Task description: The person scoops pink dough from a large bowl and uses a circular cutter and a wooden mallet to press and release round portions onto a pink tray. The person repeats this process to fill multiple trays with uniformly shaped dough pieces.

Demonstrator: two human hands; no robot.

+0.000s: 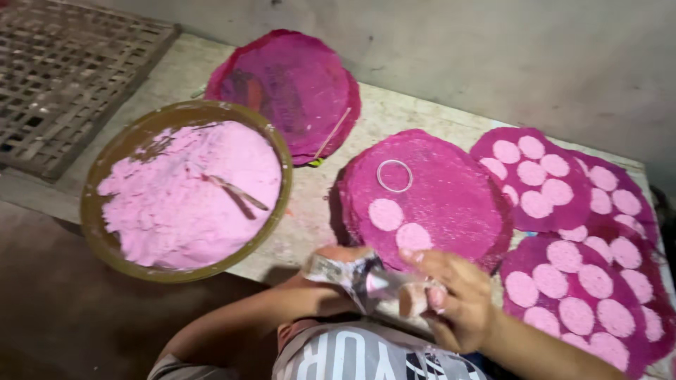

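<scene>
At far left a woven lattice tray [60, 74] lies flat beside the concrete ledge [313, 211]. Next comes a wide brown bowl [184, 190] heaped with pale pink batter [186, 197], a thin stick [236, 191] resting in it, likely kept there within easy reach of the hands. Behind it sits a stack of dark magenta round cloth sheets [292, 88] with another thin stick [331, 134] lying on its right edge.

The left hand [338, 262] is mostly hidden behind a crinkled clear plastic bag [366, 278]; its fingers seem wrapped round the bag's upper end, though the grip cannot be seen in full. The right hand [454, 299] has its fingers curled closed round the bag's lower end, where pink batter shows inside, so the bag is held between both hands just in front of the chest, near the edge of the ledge.

Just beyond lies a magenta sheet [429, 193] bearing two pale pink discs [398, 225] and a small clear ring [394, 176]. To the right, overlapping sheets [563, 232] are already covered in rows of such discs, laid flat and apart from each other, probably so they do not merge
</scene>
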